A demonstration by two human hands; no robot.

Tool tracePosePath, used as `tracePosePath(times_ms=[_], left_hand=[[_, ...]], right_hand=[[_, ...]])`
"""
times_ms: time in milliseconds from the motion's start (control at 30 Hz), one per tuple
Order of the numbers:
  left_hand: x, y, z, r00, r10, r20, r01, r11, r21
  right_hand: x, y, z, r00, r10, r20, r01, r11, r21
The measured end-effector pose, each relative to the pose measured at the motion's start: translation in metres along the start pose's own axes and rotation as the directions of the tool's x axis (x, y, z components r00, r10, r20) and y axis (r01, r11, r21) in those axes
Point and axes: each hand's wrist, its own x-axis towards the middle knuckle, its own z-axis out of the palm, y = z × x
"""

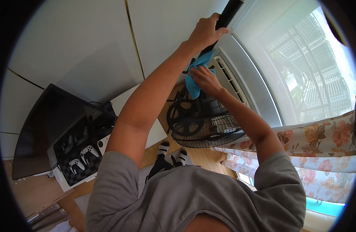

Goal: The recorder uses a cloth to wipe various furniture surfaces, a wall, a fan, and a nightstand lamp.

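Observation:
Up high, my left hand (206, 32) is wrapped around a thick black pole (228, 14) that slants toward the top of the view. Lower on the same pole, my right hand (206, 79) presses a light blue cloth (193, 87) around it. The cloth hides the part of the pole beneath it, and its loose ends hang to both sides. Under my right hand stands a black fan (208, 139) with a wire grille. A black round part (185, 117) with large openings sits beside the grille.
To the left, a white table (154, 134) bears a curved black monitor (50, 136) and a dark checkered mat (63, 177) with several game controllers (89, 153). A window (305, 72) and floral curtains (320, 139) are at the right. A slatted beige unit (228, 76) stands below the window.

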Motion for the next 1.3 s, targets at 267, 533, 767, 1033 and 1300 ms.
tracePosePath(times_ms=[267,533,767,1033,1300], left_hand=[[0.0,0.007,-0.001,0.995,-0.054,0.083,0.051,0.998,0.044],[-0.015,-0.02,-0.012,0.999,-0.037,0.013,0.036,0.998,0.052],[0.022,0.06,0.024,0.989,0.089,0.122,-0.065,0.98,-0.186],[-0.01,0.003,-0.01,0.996,-0.037,0.079,0.047,0.991,-0.126],[-0.101,0.041,0.01,0.934,-0.036,-0.355,-0.015,0.99,-0.14]], right_hand=[[-0.044,0.006,0.131,0.872,-0.132,0.472,0.13,0.991,0.037],[0.033,-0.02,0.145,0.976,0.08,0.204,-0.145,0.934,0.327],[-0.083,0.081,0.242,0.843,0.537,0.033,-0.535,0.833,0.143],[0.033,-0.001,0.06,0.883,0.342,0.322,-0.47,0.622,0.627],[-0.043,0.014,-0.043,0.824,-0.051,0.564,-0.27,0.84,0.471]])
